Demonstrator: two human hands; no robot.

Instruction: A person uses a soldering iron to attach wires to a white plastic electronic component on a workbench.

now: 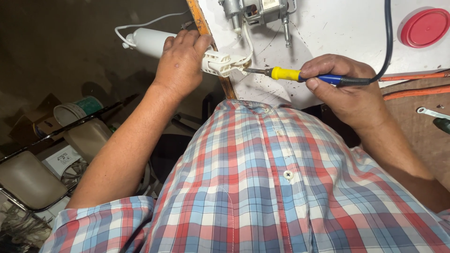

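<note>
- The right hand [349,91] is clenched around the blue grip of a soldering iron [300,76], thumb along the top, much as one holds a pen; held that way the fine metal tip can be steered closely, and it meets the white plastic connector [219,63] at the table's edge.
- The left hand [180,61] is wrapped over a white cylindrical part [150,41], fingers curled across its top and pressing it down beside the connector, apparently to keep the joint from shifting under the tip (the part hangs partly off the table, so it needs that support).
- Both forearms come in from either side of the checked shirt [262,187], elbows out, wrists bent inward so the hands nearly face each other across the connector.
- The iron's dark cord [388,37] loops up and away over the white table [337,33], clear of the work.
- White wires run from the connector up to a small grey motor [255,10] lying at the table's far side.
- Farther right sit a red round lid [425,27], two orange cables [412,84] and a spanner [431,112].
- Off to the left, below table level, are a bucket [77,110] and a chair seat [28,180].
</note>
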